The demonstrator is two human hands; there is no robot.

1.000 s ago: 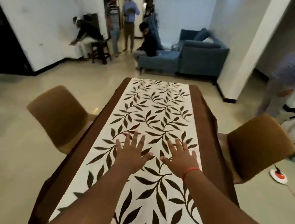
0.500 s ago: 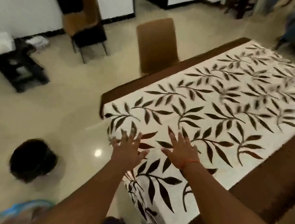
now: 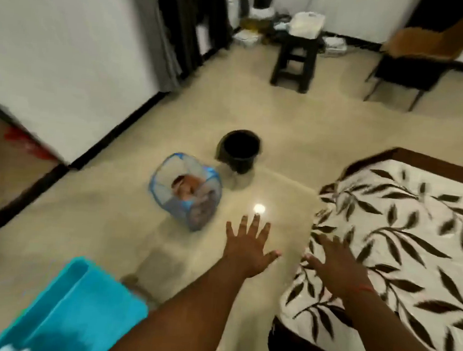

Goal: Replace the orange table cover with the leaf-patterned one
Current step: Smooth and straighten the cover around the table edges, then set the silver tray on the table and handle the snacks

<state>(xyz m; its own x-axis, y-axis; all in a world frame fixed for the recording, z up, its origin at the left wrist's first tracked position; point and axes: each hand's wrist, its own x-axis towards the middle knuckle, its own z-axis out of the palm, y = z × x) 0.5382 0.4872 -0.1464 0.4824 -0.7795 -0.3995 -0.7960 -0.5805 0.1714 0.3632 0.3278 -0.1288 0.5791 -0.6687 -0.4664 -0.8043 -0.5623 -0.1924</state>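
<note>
The leaf-patterned cover lies spread across the table.

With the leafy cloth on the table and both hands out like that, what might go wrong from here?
The leaf-patterned cover hangs well over the table's near edge, so it might slip down on that side. The left hand is out over bare floor and the right hand is above the cloth's edge. The mesh basket and black bucket stand on the floor nearby, so a step that way might knock them.

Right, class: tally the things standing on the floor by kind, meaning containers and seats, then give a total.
Containers: 3: black bucket, blue mesh basket, turquoise tub
Seats: 2: dark stool, brown chair
Total: 5
</note>
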